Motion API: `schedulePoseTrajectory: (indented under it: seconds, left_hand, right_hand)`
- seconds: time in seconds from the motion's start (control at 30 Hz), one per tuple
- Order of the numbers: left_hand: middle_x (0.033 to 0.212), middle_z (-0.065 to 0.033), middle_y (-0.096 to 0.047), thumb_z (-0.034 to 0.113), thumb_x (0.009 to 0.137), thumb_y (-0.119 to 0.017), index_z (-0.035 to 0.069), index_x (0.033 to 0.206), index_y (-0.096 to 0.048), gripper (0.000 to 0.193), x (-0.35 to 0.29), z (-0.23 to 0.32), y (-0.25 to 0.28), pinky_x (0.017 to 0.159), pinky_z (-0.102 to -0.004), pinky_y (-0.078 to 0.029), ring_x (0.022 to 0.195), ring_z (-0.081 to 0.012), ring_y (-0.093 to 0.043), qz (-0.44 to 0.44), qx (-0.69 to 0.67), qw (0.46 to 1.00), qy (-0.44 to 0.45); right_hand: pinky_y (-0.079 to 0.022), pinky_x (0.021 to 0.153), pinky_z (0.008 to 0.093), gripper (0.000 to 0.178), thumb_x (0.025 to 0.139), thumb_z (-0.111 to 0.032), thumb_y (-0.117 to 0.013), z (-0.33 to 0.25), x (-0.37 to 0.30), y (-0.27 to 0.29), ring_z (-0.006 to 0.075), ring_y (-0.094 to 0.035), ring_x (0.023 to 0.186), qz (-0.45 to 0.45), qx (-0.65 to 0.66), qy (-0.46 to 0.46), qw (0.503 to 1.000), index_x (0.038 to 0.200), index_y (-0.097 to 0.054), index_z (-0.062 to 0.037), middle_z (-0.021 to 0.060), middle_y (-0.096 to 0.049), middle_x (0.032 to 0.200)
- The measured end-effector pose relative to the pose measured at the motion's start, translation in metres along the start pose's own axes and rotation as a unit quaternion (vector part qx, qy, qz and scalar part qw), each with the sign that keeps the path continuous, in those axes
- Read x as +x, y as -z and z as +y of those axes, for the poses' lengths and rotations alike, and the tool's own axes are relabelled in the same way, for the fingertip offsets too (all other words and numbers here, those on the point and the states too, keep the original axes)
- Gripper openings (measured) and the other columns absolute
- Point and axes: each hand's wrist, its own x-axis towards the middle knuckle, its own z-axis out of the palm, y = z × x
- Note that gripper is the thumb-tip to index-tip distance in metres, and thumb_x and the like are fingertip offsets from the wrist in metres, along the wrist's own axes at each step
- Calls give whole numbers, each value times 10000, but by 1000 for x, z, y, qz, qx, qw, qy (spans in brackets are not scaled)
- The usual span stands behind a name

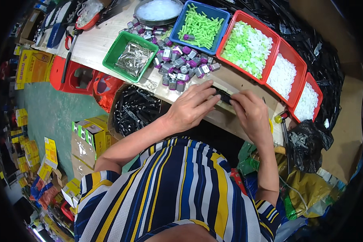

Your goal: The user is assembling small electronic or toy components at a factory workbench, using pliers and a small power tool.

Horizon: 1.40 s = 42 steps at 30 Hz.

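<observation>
Printed lettering (24, 66) on yellow carton (35, 69)

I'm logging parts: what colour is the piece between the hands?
The piece is black; the head view shows it best.

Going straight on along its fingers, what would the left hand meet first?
The left hand would most likely meet the black part first, with the right hand just beyond; depth is unclear from this one view.

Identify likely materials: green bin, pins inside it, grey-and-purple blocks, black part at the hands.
Green bin: likely moulded plastic; smooth, evenly coloured walls.
Pins: apparently bare metal; silvery with bright glints.
Grey-and-purple blocks: grey bodies look metallic, purple ends probably plastic, judging by solid colour.
Black part: possibly plastic; uniformly dark, partly covered, finish unclear.
</observation>
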Motion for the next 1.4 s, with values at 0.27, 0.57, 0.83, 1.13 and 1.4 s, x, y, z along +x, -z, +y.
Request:
schedulePoseTrajectory:
  seconds: [0.27, 0.57, 0.83, 1.13, 1.4]
  left_hand:
    - [1038, -134, -649, -3, 674, -757, -11, 943, -701, 275, -29, -11, 38, 866, -405, -494, 1015, -329, -606, 66, 126, 985, 97]
    - [1058, -125, -600, 28, 736, -638, -31, 1020, -631, 290, -46, -20, 31, 852, -406, -488, 1011, -319, -588, 154, 75, 977, 123]
    - [1046, -122, -576, 41, 775, -639, -20, 1026, -636, 258, -44, -35, 26, 878, -401, -478, 1036, -309, -567, 202, 87, 967, 130]
    - [977, -117, -630, 51, 766, -740, 15, 1040, -694, 281, -30, -19, 37, 791, -370, -503, 908, -303, -598, 235, 17, 956, 176]
    - [1083, -62, -659, 31, 883, -690, -37, 1155, -664, 281, -3, 9, 43, 791, -218, -490, 936, -95, -609, 110, -467, 760, 439]
  right_hand:
    - [-471, 638, 414, 191, 809, -97, -715, -41, 63, -64, 331, -618, 750, 60, 10, 118, 991, 975, -635, -45, 107, -627, 864]
    - [-490, 604, 403, 294, 800, -269, -770, -57, 80, -89, 311, -635, 663, 39, -120, 5, 992, 836, -652, -3, 130, -652, 738]
    - [-427, 510, 315, 275, 797, -205, -773, -57, 82, -80, 161, -540, 513, 4, -15, -99, 995, 746, -608, 9, 66, -567, 573]
    - [-416, 632, 222, 227, 760, -10, -792, -49, 55, -49, 66, -479, 667, 74, 116, -94, 986, 840, -580, 1, 3, -560, 772]
    - [-505, 682, 280, 304, 676, 67, -782, -51, 41, -45, 159, -620, 727, 125, 103, 16, 987, 898, -586, -3, 76, -640, 829]
